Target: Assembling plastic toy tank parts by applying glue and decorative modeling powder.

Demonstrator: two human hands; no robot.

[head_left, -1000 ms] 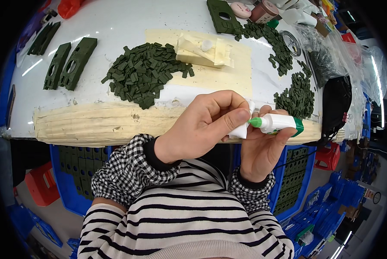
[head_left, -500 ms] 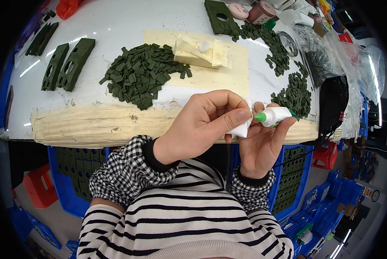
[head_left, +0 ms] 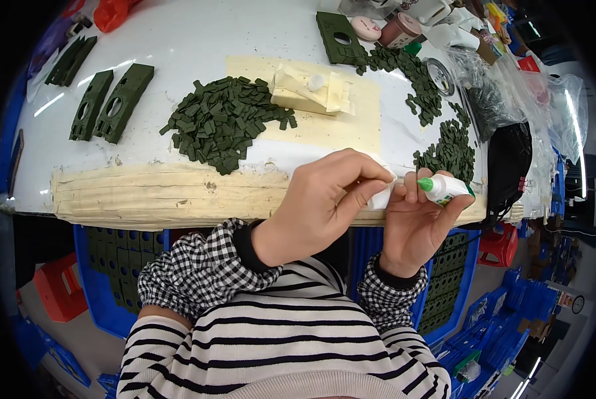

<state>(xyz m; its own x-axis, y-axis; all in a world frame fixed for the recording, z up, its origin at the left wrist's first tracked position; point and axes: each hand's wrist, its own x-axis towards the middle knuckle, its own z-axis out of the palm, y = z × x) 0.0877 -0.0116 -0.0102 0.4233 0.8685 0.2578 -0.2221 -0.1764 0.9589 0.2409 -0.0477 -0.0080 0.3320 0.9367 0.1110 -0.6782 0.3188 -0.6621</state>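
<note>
A: What's being changed?

B: A wider gap is being opened. Compared with a second ago, the white bottle [head_left: 447, 189] is being held farther right, and its green nozzle [head_left: 425, 184] is being kept clear of the white tissue [head_left: 379, 199]. Contact is apparently being broken off, so the tissue work is probably being paused or finished.

A: Hands?

B: By the left hand [head_left: 318, 206], the tissue is being pinched, thumb to fingers. By the right hand [head_left: 414, 229], the bottle is being gripped, tilted, above the taped table edge [head_left: 131, 193].

A: Anything being hidden?

B: The bottle's base is being partly covered by the right thumb, and part of the tissue by left fingers. Whether the tissue is also being touched by right fingertips can't be told. The blue crates [head_left: 104, 316] are being cut off by the table edge; the plastic clutter [head_left: 484, 100] is being blurred together.
</note>
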